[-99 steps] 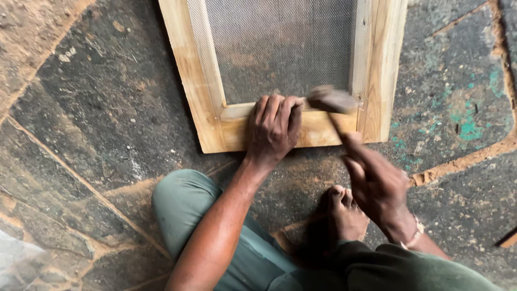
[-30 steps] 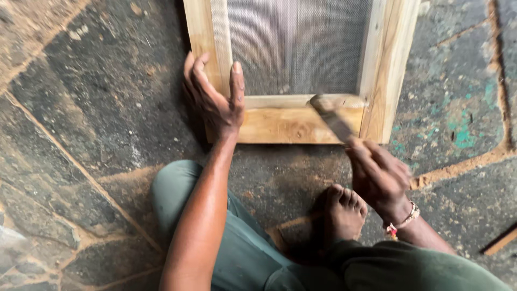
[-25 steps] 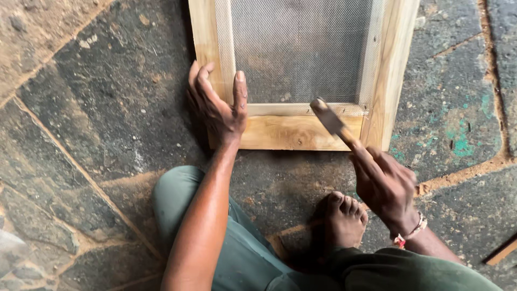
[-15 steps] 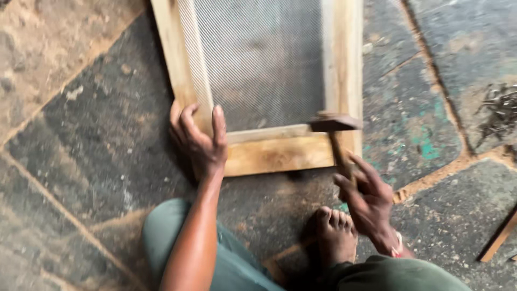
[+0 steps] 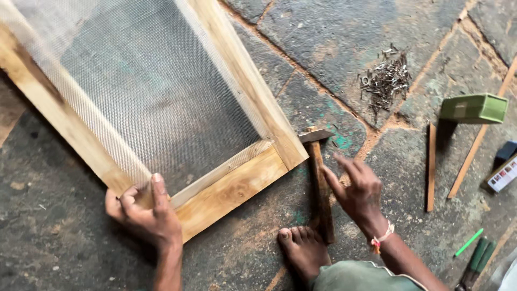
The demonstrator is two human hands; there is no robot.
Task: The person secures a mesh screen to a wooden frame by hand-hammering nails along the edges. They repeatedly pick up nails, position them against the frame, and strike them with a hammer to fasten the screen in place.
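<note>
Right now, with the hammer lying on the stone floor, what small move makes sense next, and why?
Probably the right hand reaches to the pile of nails: its fingers are open and empty, the hammer lies beside it, and the left hand grips the wooden mesh frame's corner.

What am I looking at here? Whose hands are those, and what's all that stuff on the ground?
The camera sits on a person's head and looks down, so you see their own arms. The left hand grips the corner of a wooden frame covered with wire mesh. The right hand is open and holds nothing; it hovers beside a hammer lying on the stone floor. Their bare foot rests near it. Farther off lie a pile of small nails, a green box and thin wooden sticks.
</note>
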